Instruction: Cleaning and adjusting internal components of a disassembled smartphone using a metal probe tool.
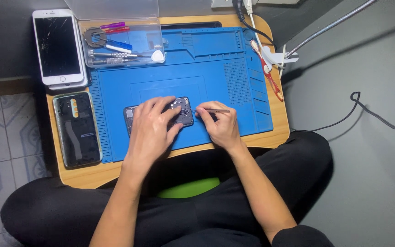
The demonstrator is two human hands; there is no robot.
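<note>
Metal, thin and silvery, the pair of fine-pointed tweezers (pixel 211 110) sits pinched in the right hand (pixel 222 128), fingers closed narrowly round its shaft, the tips aimed left at the upper end of the opened dark phone with its back cover removed (pixel 181 114). The left hand (pixel 152 130) lies spread over that phone, fingers pressing down on its body and edges, pinning it flat near the middle of the blue silicone repair mat (pixel 234 68).

Judging by its look, the phone is light and stiff but delicate inside: the exposed board and small parts would likely suffer from pressure or prying, so the frame edges seem the safer place to hold. The tweezers are slim and probably slippery, best gripped mid-shaft for control.

The mat covers a small wooden lap table (pixel 280 123). Just beside the mat's left edge lies a detached dark back cover with a greenish rim (pixel 77 130), inside up. Above it rests a white smartphone with a cracked black screen (pixel 56 45). A clear plastic tool box (pixel 122 43) holding screwdrivers and picks stands at the mat's top left corner.
</note>
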